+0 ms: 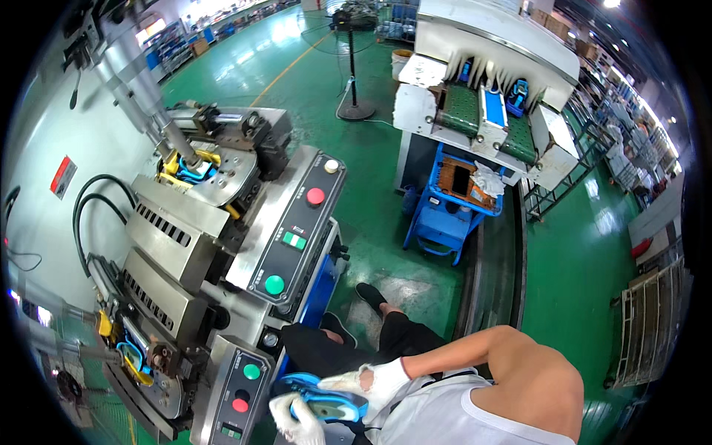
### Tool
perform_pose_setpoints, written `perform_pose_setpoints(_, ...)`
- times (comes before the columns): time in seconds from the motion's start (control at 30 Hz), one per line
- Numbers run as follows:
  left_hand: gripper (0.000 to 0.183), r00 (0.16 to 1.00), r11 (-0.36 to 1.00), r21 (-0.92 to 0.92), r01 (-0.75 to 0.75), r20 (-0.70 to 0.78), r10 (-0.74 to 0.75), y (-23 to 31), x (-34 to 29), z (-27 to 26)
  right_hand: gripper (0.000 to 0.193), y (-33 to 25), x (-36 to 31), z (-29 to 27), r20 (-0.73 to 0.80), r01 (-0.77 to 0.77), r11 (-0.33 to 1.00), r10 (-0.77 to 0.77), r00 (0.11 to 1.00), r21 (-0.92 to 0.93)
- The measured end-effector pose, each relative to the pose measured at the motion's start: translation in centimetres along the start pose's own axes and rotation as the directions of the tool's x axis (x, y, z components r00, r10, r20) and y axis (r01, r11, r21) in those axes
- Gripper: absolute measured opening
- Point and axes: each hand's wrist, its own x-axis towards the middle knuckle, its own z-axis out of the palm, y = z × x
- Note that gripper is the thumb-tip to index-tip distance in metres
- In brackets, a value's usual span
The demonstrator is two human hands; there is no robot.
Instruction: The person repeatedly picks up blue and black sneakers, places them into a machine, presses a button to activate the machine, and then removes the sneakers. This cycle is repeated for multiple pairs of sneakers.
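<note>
Blue shoe sole (326, 403) | gloved hands: left (297, 419), right (367, 382) gripping

one head-worn fisheye view looks steeply down from close above the gloved hands (348, 400) at lower centre, machine (208, 252) at left, green floor (386, 170) stretching to the top.

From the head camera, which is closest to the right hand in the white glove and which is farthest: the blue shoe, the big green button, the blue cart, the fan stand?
From the right hand:
1. Blue shoe, held in both gloved hands, touching it.
2. Big green button, on the machine panel up and to the left.
3. Blue cart, across the green floor, ahead.
4. Fan stand, far up the aisle.
</note>
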Motion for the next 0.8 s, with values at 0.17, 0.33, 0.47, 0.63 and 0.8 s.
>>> perform_pose_setpoints(0.17,0.004,0.926,0.915,-0.26,-0.308,0.139,0.351,8.8,9.4,9.1,0.117,-2.2,-7.1,-1.9,-0.632,0.007,0.999,0.021,0.775,0.042)
perform_pose_setpoints(0.33,0.06,0.719,0.786,-0.558,-0.266,0.429,0.547,20.2,13.9,14.8,0.077,-1.7,-13.3,-6.0,-0.966,0.275,0.928,0.223,0.13,0.251)
perform_pose_setpoints(0.47,0.066,0.579,0.624,-0.596,-0.505,0.302,0.757,23.0,13.1,16.9,0.045,-3.2,-17.2,-14.2,-0.928,0.574,0.813,0.28,-0.244,0.095)
perform_pose_setpoints(0.63,0.058,0.593,0.715,-0.462,-0.525,0.405,0.697,15.7,10.5,19.4,0.053,-2.0,-22.7,-32.2,-0.86,-0.048,0.996,-0.094,-0.502,-0.08)
perform_pose_setpoints(0.8,0.054,0.712,0.916,-0.276,-0.292,0.577,0.401,8.7,6.9,18.2,0.091,0.8,-29.3,-50.2,-0.823,-0.481,0.859,-0.141,-0.55,0.174)
